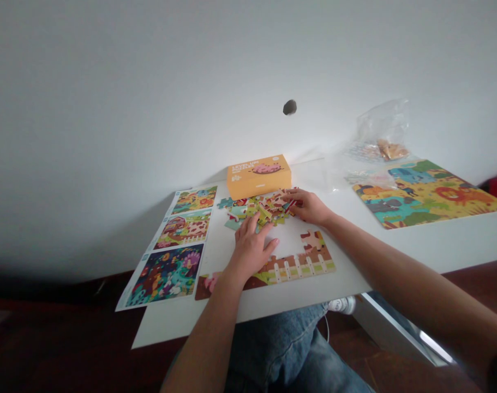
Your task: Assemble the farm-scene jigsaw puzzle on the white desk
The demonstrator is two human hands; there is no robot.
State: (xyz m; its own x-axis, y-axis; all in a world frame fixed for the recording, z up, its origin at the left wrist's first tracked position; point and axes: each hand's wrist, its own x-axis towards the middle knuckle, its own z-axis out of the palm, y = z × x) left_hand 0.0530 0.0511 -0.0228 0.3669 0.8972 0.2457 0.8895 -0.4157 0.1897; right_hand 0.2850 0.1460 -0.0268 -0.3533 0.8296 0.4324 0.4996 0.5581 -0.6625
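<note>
A jumbled heap of loose jigsaw pieces (268, 209) lies on the bench (166, 326), many of them overlapping. The pieces show patches of yellow-green, pink with brown, red and teal. At the heap's left end, a teal piece (224, 203) lies near the far side, and a pale blue-green piece (232, 224) sits at the near edge. Closer to the bench's front edge lies the joined section (299, 268), flat and picture side up, roughly L-shaped. White fence pickets run along its lower strip, a pink pig marks the left end, and brown-spotted pink patches fill the raised right end. Part of the strip is hidden.
</note>
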